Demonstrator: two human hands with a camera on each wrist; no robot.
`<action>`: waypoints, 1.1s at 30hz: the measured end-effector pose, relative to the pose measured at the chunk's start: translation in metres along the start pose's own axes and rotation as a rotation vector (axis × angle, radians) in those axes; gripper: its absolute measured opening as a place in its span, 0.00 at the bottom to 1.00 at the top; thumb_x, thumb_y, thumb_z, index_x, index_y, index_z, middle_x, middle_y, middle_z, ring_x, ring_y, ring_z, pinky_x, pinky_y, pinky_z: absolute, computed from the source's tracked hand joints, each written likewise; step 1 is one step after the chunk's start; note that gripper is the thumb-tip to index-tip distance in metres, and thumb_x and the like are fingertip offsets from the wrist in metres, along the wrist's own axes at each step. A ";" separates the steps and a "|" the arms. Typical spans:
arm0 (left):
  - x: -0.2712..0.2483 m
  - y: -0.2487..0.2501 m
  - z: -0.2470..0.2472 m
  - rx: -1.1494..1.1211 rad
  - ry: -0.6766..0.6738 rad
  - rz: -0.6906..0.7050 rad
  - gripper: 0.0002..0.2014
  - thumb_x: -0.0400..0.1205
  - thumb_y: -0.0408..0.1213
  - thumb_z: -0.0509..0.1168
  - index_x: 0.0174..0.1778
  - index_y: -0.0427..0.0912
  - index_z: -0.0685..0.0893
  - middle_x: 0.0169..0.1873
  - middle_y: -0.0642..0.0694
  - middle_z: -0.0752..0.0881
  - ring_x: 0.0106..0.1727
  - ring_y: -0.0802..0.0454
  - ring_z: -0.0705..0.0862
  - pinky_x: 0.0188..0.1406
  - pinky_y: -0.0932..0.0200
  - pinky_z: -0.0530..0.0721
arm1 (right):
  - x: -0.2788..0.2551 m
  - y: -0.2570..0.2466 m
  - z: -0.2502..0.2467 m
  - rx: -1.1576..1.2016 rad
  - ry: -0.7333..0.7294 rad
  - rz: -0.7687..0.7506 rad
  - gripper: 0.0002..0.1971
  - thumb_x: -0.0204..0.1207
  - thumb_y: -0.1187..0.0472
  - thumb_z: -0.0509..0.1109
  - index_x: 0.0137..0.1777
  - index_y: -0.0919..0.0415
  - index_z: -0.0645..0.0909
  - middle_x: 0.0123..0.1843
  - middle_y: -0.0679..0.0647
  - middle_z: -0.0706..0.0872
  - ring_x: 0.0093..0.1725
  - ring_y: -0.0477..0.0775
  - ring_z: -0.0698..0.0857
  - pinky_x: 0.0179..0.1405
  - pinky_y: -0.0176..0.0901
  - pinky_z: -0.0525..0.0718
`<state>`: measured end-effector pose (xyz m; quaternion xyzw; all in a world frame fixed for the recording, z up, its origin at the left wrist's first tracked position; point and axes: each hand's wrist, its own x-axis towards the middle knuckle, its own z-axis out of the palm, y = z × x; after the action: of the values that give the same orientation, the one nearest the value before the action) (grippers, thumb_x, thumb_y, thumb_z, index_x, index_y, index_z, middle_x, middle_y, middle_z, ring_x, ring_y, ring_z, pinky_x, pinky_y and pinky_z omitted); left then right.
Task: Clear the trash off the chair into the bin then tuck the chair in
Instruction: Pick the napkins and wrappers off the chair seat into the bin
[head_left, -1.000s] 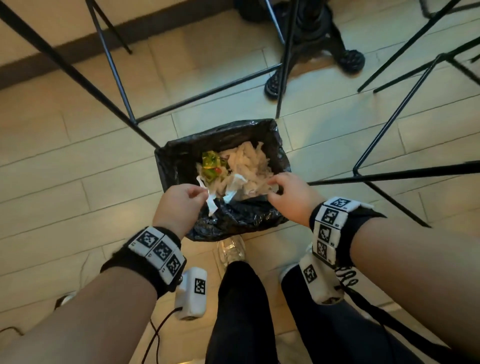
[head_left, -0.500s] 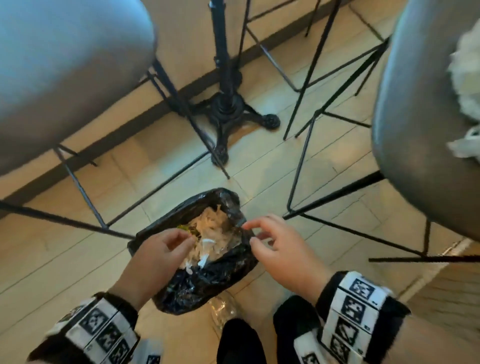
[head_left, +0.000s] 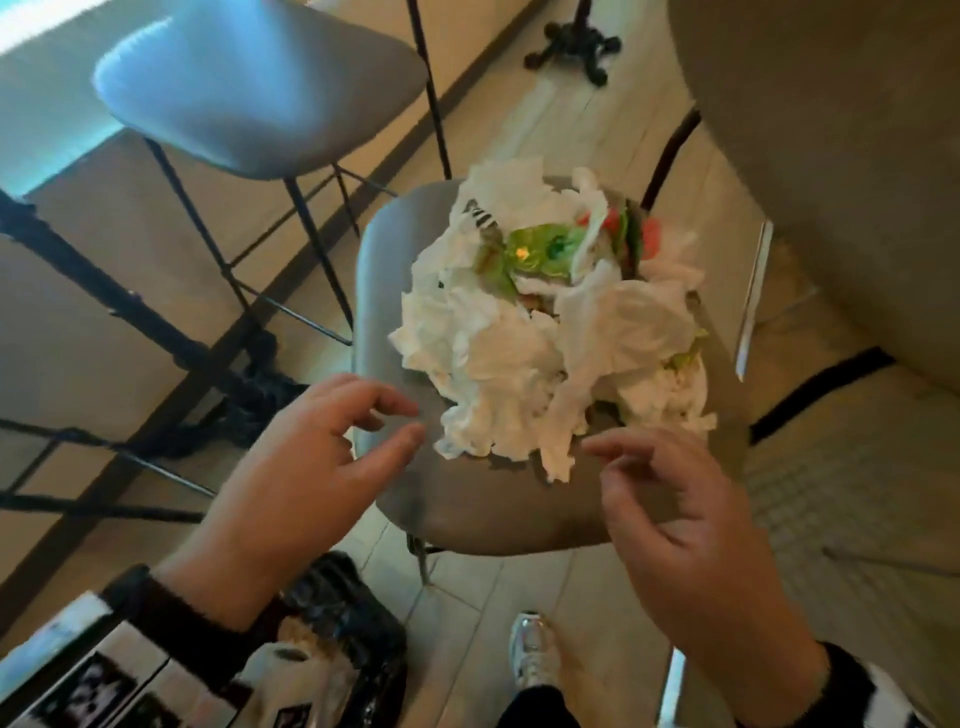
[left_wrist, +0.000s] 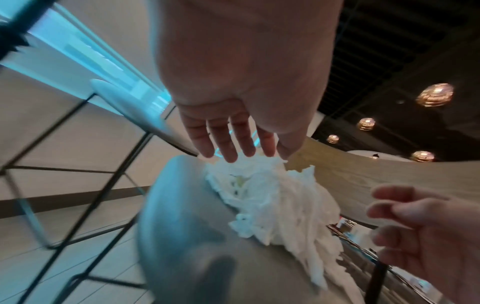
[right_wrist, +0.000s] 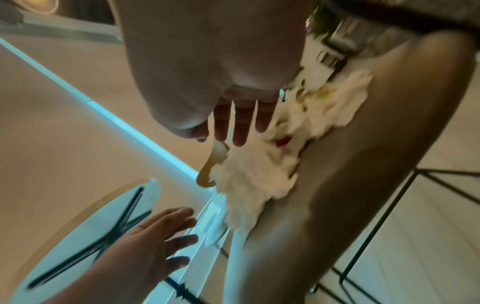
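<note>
A heap of crumpled white napkins and green and red wrappers (head_left: 545, 322) covers the grey chair seat (head_left: 467, 509). The same trash heap (left_wrist: 280, 201) shows in the left wrist view and the trash heap (right_wrist: 262, 170) in the right wrist view. My left hand (head_left: 322, 447) hovers at the heap's near left edge, fingers spread and empty. My right hand (head_left: 670, 499) hovers at its near right edge, fingers loosely curved and empty. Neither hand touches the trash. The black-lined bin (head_left: 353, 639) stands on the floor at lower left, partly behind my left wrist.
A second grey stool (head_left: 260, 88) on black wire legs stands at upper left. A cast-iron table base (head_left: 576, 47) is at the top. A large pale seat back (head_left: 841, 171) fills the right side. My shoe (head_left: 530, 649) is below the chair.
Both hands left the bin, released the trash they held there, and rose to the chair seat. The view swung up from the bin to the heap on the chair.
</note>
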<state>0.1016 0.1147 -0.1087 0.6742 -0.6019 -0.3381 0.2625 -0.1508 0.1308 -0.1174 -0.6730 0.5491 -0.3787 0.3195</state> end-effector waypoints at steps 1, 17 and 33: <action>0.009 0.013 0.006 0.020 0.004 0.025 0.10 0.77 0.55 0.70 0.53 0.63 0.85 0.50 0.69 0.79 0.53 0.64 0.82 0.51 0.56 0.85 | 0.004 0.010 -0.009 -0.039 0.054 0.019 0.15 0.77 0.63 0.67 0.52 0.39 0.81 0.53 0.34 0.81 0.55 0.40 0.82 0.51 0.23 0.75; 0.059 0.045 0.055 0.212 0.124 0.051 0.21 0.77 0.53 0.72 0.66 0.57 0.81 0.57 0.61 0.79 0.53 0.61 0.79 0.53 0.60 0.79 | 0.039 0.084 -0.027 -0.452 -0.047 0.269 0.22 0.76 0.52 0.74 0.70 0.47 0.78 0.54 0.39 0.72 0.52 0.38 0.72 0.51 0.33 0.69; 0.021 0.042 0.058 -0.148 0.285 -0.029 0.07 0.77 0.53 0.71 0.48 0.58 0.86 0.42 0.59 0.90 0.44 0.64 0.90 0.38 0.51 0.93 | 0.029 0.090 -0.037 -0.207 0.138 0.228 0.09 0.78 0.61 0.72 0.48 0.43 0.81 0.44 0.35 0.82 0.48 0.32 0.80 0.37 0.33 0.71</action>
<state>0.0313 0.0915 -0.1168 0.7027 -0.5221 -0.2863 0.3894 -0.2244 0.0839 -0.1703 -0.6082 0.6785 -0.3268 0.2511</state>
